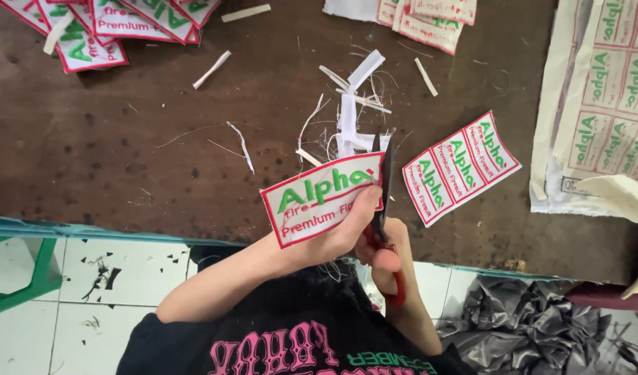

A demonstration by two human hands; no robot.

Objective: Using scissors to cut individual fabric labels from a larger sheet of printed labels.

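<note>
My left hand [347,232] pinches a white embroidered patch [324,199] with a red border and green lettering over the table's near edge, and my right hand [388,257] grips red-handled scissors [385,184] at its right side. If the blades drift, I could nick the border (or my thumb). A strip of three matching patches [461,167] lies toward the right edge; more pile up at the far left corner [97,28].

red-edged white patch [322,200], tilted, held, scissors [385,187] upright
</note>
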